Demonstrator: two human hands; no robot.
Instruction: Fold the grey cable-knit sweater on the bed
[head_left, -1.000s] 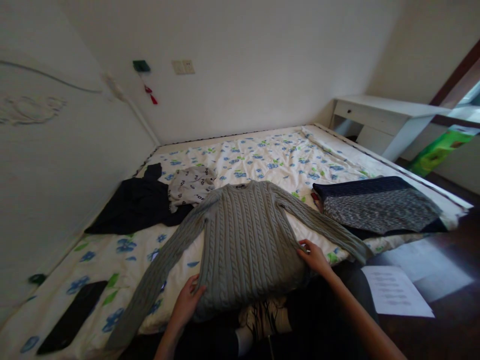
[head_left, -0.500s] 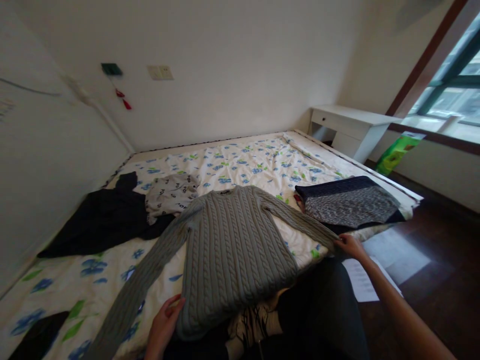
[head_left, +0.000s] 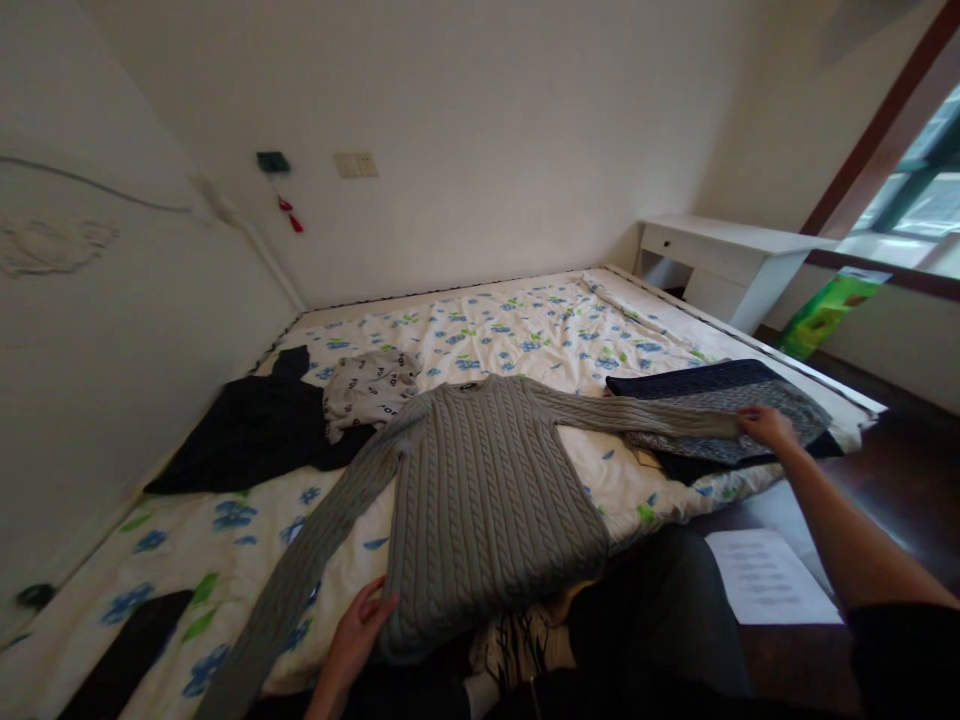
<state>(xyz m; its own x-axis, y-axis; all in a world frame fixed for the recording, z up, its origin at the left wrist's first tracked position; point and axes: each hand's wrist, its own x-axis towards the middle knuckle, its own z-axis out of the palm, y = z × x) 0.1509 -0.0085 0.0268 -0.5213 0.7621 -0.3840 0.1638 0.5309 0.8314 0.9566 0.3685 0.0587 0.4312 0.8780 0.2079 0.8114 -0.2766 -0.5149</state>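
A grey cable-knit sweater (head_left: 484, 500) lies spread flat on a bed with a floral sheet (head_left: 525, 320). My left hand (head_left: 361, 628) grips its bottom hem at the lower left corner. My right hand (head_left: 765, 426) holds the cuff of the right sleeve, stretched out to the right and lifted over a folded dark and speckled garment (head_left: 720, 410). The left sleeve trails down over the bed's near edge.
A black garment (head_left: 247, 430) and a white printed one (head_left: 371, 385) lie at the left of the bed. A black item (head_left: 127, 655) sits near the front left. A sheet of paper (head_left: 769, 590) lies on the dark floor. A white desk (head_left: 727, 260) stands beyond.
My right hand left the sweater's hem, took the right sleeve's cuff and pulled it out to the right over the folded garment. My left hand stayed at the hem.
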